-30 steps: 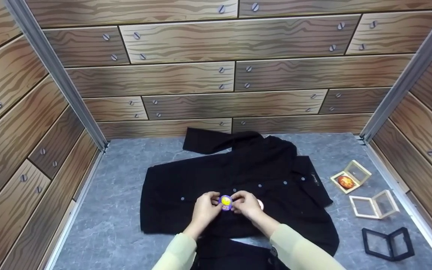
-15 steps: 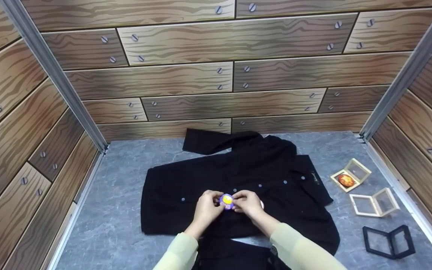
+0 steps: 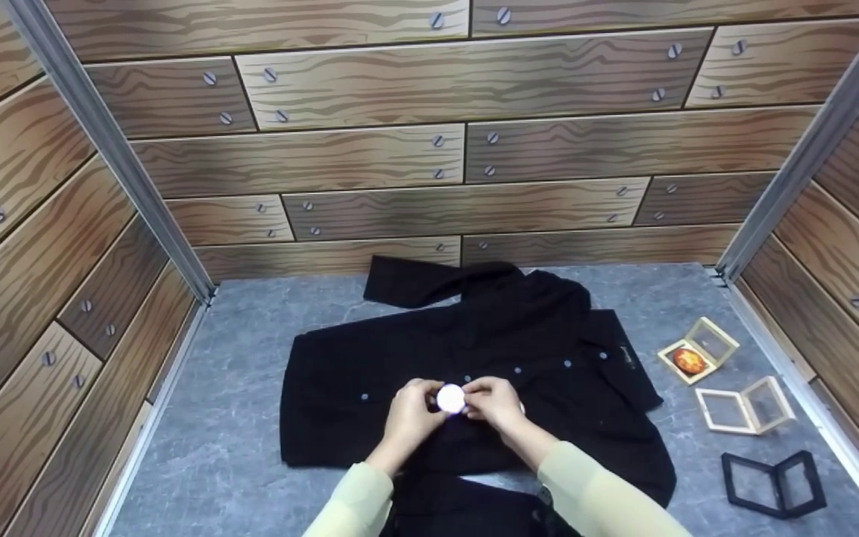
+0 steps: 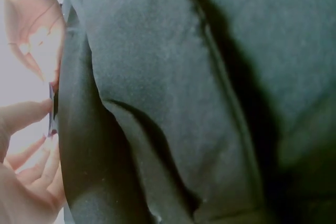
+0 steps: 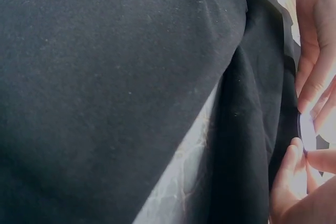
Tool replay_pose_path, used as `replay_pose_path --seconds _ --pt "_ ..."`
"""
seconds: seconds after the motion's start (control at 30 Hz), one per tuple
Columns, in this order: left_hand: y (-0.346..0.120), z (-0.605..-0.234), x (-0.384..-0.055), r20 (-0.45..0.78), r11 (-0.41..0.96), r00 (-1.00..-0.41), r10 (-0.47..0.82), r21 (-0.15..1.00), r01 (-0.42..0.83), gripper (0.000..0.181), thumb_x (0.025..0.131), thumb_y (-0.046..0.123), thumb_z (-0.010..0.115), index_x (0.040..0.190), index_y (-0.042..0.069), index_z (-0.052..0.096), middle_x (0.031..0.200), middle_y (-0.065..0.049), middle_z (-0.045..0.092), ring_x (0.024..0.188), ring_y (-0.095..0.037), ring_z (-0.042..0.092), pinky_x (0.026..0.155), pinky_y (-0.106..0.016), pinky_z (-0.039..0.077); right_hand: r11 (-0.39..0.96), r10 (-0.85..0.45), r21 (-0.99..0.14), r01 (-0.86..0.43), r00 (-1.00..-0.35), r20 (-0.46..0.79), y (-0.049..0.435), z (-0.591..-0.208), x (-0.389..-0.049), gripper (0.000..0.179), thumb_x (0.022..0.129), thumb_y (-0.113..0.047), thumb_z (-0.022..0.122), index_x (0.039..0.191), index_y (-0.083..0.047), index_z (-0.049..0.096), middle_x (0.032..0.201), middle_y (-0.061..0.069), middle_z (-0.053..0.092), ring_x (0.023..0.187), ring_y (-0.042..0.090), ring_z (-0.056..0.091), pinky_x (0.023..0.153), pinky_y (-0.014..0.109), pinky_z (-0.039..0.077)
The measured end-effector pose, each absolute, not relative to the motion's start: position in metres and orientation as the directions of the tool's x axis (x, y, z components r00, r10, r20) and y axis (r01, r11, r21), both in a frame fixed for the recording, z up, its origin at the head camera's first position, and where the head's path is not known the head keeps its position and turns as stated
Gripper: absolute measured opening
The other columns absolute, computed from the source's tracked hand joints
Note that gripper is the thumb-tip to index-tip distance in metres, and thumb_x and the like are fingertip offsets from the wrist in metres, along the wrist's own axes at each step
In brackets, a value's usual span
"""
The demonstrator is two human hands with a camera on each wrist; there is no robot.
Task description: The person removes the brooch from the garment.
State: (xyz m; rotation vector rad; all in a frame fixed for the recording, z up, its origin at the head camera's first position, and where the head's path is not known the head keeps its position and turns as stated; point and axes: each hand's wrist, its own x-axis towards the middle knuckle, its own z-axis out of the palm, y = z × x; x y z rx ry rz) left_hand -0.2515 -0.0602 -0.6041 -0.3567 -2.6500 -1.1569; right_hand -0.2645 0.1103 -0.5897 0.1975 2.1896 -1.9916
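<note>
A small round badge (image 3: 450, 399), purple at its edge and bright white across its face, is pinched between both hands above a black shirt (image 3: 377, 350). My left hand (image 3: 409, 414) holds its left side with thumb and fingers, while my right hand (image 3: 495, 405) grips the right side. Both wrist views catch the badge edge-on, as a thin purple disc (image 5: 307, 131) between fingertips. Behind the right hand, a sliver of another pale round piece (image 3: 523, 408) shows on the shirt; the hand hides most of it.
Along the right side stand several hinged display frames: a light one (image 3: 713, 350) holding an orange round badge (image 3: 689, 361), a pale wooden one (image 3: 746, 414) and a black one (image 3: 776, 485). Wood-patterned walls (image 3: 370, 82) enclose the grey marbled surface (image 3: 228, 388). A shirt sleeve (image 3: 411, 281) reaches the back wall.
The badge's yellow picture on purple showed earlier; its face now appears bright white. Both hands keep nearly the same place and grip, and the shirt and frames lie as before.
</note>
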Motion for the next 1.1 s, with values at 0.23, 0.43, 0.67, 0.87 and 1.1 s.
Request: replay_pose_path --seconds 0.23,0.43,0.67,0.87,1.1 --pt "-0.0616 -0.6033 -0.2531 0.321 0.688 -0.929 0.184 0.633 0.355 0.05 0.068 0.004 0.096 0.115 -0.002 0.078 0.097 -0.01 0.073 0.086 -0.021 0.071 0.08 -0.032 0.058 0.063 -0.026 -0.97 0.235 -0.971 -0.237 0.1126 -0.5857 -0.2671 0.02 0.089 0.012 0.066 0.106 0.021 0.069 0.066 0.002 0.069 0.055 0.006 0.063 0.054 0.017 0.056" --pt "-0.0616 -0.6018 -0.2534 0.316 0.679 -0.934 0.167 0.65 0.342 0.045 0.072 0.005 0.094 0.113 -0.002 0.079 0.095 -0.01 0.074 0.084 -0.021 0.071 0.079 -0.032 0.058 0.084 -0.037 -0.972 0.221 -0.974 -0.225 0.1144 -0.583 -0.2673 0.021 0.09 0.011 0.067 0.107 0.022 0.069 0.068 0.002 0.07 0.057 0.006 0.064 0.055 0.018 0.057" --pt "-0.0618 -0.6014 -0.2518 0.333 0.661 -0.929 0.164 0.662 0.354 0.042 0.072 0.005 0.095 0.11 -0.003 0.079 0.094 -0.011 0.075 0.085 -0.025 0.072 0.079 -0.032 0.059 0.317 -0.013 -0.946 0.07 -0.997 -0.078 0.1145 -0.5811 -0.2679 0.015 0.087 0.009 0.074 0.1 0.014 0.078 0.087 0.02 0.08 0.068 0.012 0.072 0.065 0.026 0.064" --pt "-0.0619 -0.6009 -0.2522 0.351 0.667 -0.922 0.165 0.649 0.367 0.04 0.072 0.006 0.095 0.108 -0.002 0.08 0.091 -0.009 0.074 0.083 -0.025 0.071 0.078 -0.032 0.058 0.49 -0.056 -0.866 -0.097 -0.995 0.08 0.1161 -0.5847 -0.269 0.02 0.081 0.007 0.076 0.1 0.008 0.08 0.091 0.021 0.081 0.078 0.027 0.079 0.07 0.025 0.062" --pt "-0.0625 -0.6019 -0.2518 0.324 0.666 -0.932 0.161 0.661 0.345 0.04 0.074 0.009 0.094 0.109 -0.002 0.08 0.094 -0.011 0.075 0.084 -0.026 0.072 0.077 -0.032 0.058 0.528 -0.155 -0.819 -0.224 -0.974 0.166 0.1183 -0.5853 -0.2667 0.03 0.079 0.009 0.072 0.108 0.009 0.078 0.099 0.023 0.081 0.085 0.034 0.08 0.074 0.03 0.064"
